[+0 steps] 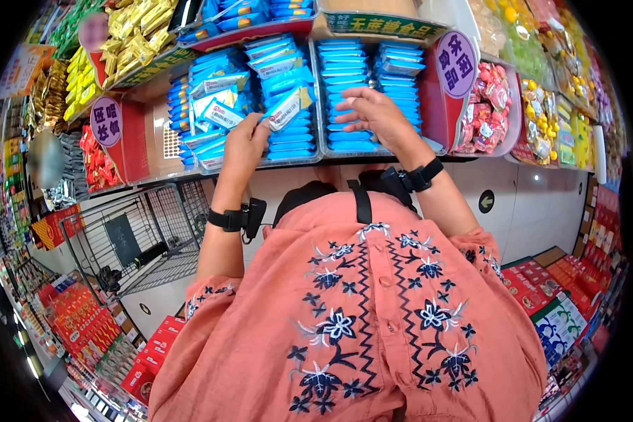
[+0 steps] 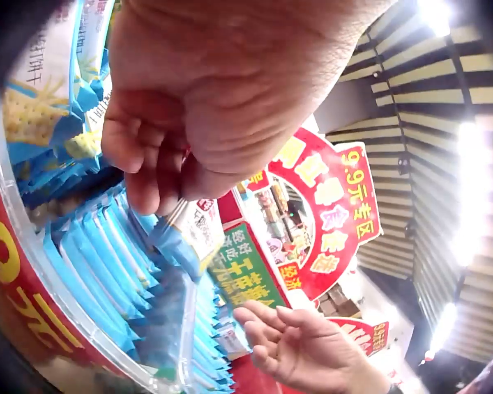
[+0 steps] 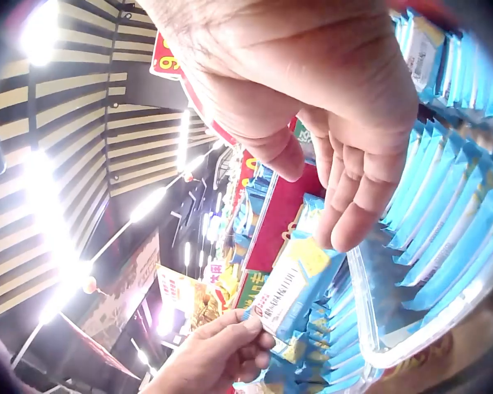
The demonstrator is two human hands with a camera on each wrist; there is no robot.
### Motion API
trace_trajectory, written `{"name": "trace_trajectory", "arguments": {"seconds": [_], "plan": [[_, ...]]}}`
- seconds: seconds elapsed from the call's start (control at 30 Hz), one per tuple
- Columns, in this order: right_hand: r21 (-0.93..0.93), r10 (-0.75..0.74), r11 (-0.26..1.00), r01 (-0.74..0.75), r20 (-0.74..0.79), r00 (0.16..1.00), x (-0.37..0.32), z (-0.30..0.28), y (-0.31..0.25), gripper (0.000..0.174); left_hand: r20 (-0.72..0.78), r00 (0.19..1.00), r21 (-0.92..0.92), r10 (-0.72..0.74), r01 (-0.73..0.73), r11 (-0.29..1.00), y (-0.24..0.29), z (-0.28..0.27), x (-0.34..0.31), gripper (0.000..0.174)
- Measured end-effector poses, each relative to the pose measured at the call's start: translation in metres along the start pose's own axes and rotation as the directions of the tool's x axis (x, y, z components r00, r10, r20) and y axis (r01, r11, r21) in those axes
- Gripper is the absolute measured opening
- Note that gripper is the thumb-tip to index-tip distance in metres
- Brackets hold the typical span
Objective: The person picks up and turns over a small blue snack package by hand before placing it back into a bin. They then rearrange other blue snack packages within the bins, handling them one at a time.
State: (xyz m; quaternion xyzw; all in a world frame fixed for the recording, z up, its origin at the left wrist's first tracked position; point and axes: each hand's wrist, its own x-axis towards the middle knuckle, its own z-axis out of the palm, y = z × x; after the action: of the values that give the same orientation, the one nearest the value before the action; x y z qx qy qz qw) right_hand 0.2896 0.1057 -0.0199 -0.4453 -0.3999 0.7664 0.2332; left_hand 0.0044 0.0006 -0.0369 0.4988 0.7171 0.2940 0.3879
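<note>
In the head view the left hand pinches one end of a blue and white snack packet above a bin of similar blue packets. The right wrist view shows that packet held between thumb and fingers of the left hand, its printed face visible. My right hand hovers over the neighbouring bin of blue packets, fingers loosely extended and holding nothing. Seen from the left wrist, the right hand has its palm turned up, fingers slightly bent.
Clear bin walls divide the packets. Pink packages fill a bin on the right; red ones lie on the left. A wire cart stands below left. Round purple signs rise between bins.
</note>
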Motion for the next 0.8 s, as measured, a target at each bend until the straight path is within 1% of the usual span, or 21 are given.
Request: {"name": "trace_trajectory", "arguments": {"seconds": [0.07, 0.17, 0.23, 0.33, 0.43, 0.53, 0.67, 0.77, 0.8], "plan": [[-0.014, 0.000, 1.000, 0.001, 0.022, 1.000, 0.001, 0.006, -0.001, 0.050, 0.073, 0.994, -0.241, -0.086, 0.101, 0.965, 0.017, -0.005, -0.007, 0.024], [-0.002, -0.013, 1.000, 0.013, 0.059, 0.998, 0.000, 0.015, -0.007, 0.052, 0.137, 0.989, -0.416, -0.054, 0.107, 0.903, 0.035, -0.007, -0.012, 0.023], [0.030, -0.036, 0.999, 0.033, 0.088, 0.996, -0.001, 0.018, -0.011, 0.050, 0.170, 0.984, -0.430, -0.060, 0.129, 0.893, 0.047, -0.007, -0.014, 0.023], [0.084, -0.047, 0.996, 0.038, 0.111, 0.993, 0.004, 0.014, -0.011, 0.042, 0.228, 0.972, -0.433, -0.054, 0.151, 0.889, 0.056, -0.002, -0.011, 0.023], [0.096, -0.050, 0.995, 0.041, 0.091, 0.995, 0.003, 0.008, -0.014, 0.034, 0.255, 0.967, -0.435, -0.025, 0.138, 0.890, 0.061, 0.006, -0.005, 0.023], [0.140, -0.059, 0.989, 0.054, 0.035, 0.998, 0.003, -0.002, -0.009, 0.029, 0.283, 0.959, -0.426, -0.001, 0.127, 0.896, 0.063, 0.012, 0.004, 0.023], [0.168, -0.055, 0.984, 0.057, -0.017, 0.998, -0.005, -0.014, -0.011, 0.028, 0.342, 0.940, -0.383, 0.005, 0.135, 0.914, 0.072, 0.019, 0.014, 0.024], [0.195, -0.058, 0.979, 0.067, -0.052, 0.997, -0.010, -0.026, -0.010, 0.028, 0.321, 0.947, -0.392, 0.010, 0.123, 0.912, 0.086, 0.033, 0.022, 0.030], [0.201, -0.063, 0.977, 0.074, -0.061, 0.996, -0.010, -0.030, -0.008, 0.028, 0.339, 0.941, -0.363, 0.006, 0.125, 0.924, 0.092, 0.037, 0.025, 0.033]]}}
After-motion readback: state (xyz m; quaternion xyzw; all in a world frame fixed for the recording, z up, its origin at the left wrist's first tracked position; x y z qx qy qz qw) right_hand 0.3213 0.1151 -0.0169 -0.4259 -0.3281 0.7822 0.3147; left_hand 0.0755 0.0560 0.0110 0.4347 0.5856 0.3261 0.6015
